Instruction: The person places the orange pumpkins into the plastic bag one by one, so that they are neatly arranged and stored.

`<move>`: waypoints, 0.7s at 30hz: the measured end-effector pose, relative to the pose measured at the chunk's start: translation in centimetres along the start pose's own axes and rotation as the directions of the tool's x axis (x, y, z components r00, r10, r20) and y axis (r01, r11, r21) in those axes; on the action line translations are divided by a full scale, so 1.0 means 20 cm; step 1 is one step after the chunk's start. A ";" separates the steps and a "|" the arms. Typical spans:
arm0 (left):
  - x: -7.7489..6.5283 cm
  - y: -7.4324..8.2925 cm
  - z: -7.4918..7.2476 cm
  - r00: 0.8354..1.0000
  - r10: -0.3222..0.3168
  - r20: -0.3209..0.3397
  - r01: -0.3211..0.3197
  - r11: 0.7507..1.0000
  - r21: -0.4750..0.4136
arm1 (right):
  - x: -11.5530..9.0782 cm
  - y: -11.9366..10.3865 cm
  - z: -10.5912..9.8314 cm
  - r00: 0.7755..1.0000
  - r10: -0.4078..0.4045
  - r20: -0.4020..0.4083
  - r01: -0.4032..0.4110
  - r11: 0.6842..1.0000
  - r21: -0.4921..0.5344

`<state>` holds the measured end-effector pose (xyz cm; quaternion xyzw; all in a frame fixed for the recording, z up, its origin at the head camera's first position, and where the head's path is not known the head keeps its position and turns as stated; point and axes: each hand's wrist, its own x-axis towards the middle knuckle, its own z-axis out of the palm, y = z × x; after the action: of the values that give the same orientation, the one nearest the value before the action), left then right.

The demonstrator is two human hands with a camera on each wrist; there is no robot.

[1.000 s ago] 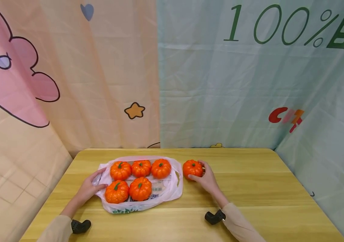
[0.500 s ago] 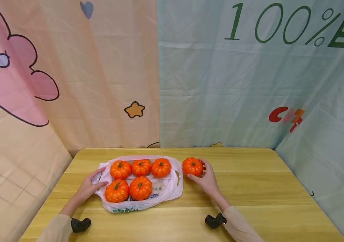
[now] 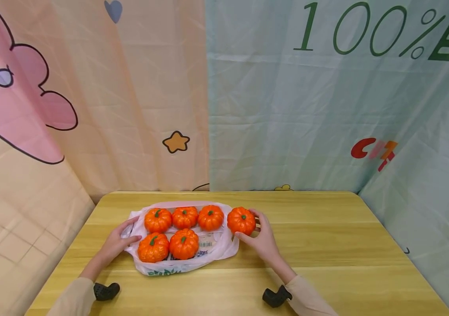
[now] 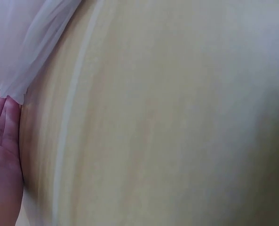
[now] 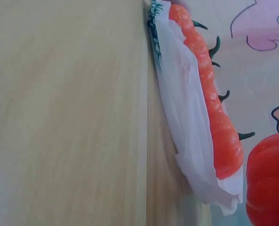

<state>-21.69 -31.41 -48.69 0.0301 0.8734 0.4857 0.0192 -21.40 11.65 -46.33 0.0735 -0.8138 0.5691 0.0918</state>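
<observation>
In the head view, an orange toy pumpkin (image 3: 241,220) with a green stem is held in my right hand (image 3: 265,239), thumb on the near side and fingers round the right. The pumpkin overlaps the right edge of a white plastic bag (image 3: 230,252) that is spread like a tray. Several other pumpkins (image 3: 184,244) sit inside the bag in two rows. My left hand (image 3: 115,245) rests at the bag's left end, thumb and fingers spread. In the left wrist view, its straight fingers (image 4: 10,125) touch the plastic. The right wrist view shows the held pumpkin (image 5: 269,183) raised beside the bag.
A light wooden table (image 3: 327,245) lies under everything. Patterned cloth curtains (image 3: 287,109) stand behind and at both sides. Black devices (image 3: 276,296) are worn on both wrists. A printed label with a barcode (image 3: 205,244) shows in the bag's near right part.
My right hand has moved left with the pumpkin, from beside the bag to over its right edge. The left hand has stayed at the bag's left end.
</observation>
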 end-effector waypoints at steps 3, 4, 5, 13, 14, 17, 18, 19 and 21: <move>0.00 0.00 -0.01 1.000 0.012 0.015 -0.012 1.000 -0.008 | -0.02 -0.01 0.03 0.999 -0.024 0.021 0.024 1.000 0.001; 0.00 -0.01 -0.01 1.000 0.017 0.020 -0.017 1.000 -0.012 | -0.02 -0.02 0.04 0.999 -0.037 0.025 0.037 0.999 0.005; 0.00 -0.01 -0.01 1.000 0.020 0.024 -0.019 1.000 -0.015 | -0.03 -0.02 0.05 0.998 -0.049 0.030 0.049 0.999 0.009; 0.02 0.00 -0.03 0.999 0.016 0.040 -0.016 1.000 -0.021 | -0.05 -0.02 0.13 0.986 -0.149 0.080 0.147 0.989 0.028; 0.02 0.00 -0.03 0.999 0.016 0.044 -0.015 1.000 -0.020 | -0.06 -0.02 0.14 0.984 -0.155 0.088 0.153 0.988 0.029; 0.02 0.01 -0.03 0.999 0.017 0.048 -0.016 1.000 -0.021 | -0.07 -0.03 0.17 0.980 -0.167 0.110 0.165 0.986 0.027; 0.02 0.01 -0.04 0.999 0.019 0.051 -0.018 1.000 -0.023 | -0.07 -0.03 0.18 0.979 -0.169 0.116 0.167 0.986 0.030; 0.01 0.01 -0.04 0.998 0.023 0.052 -0.022 0.999 -0.025 | -0.07 -0.03 0.19 0.978 -0.168 0.124 0.166 0.986 0.028; 0.01 0.01 -0.04 0.998 0.033 0.051 -0.032 0.999 -0.029 | -0.08 -0.03 0.20 0.976 -0.170 0.139 0.168 0.985 0.029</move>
<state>-21.97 -31.91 -48.18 0.0565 0.8650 0.4975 0.0340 -19.93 7.67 -47.49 0.1831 -0.8043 0.5594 0.0816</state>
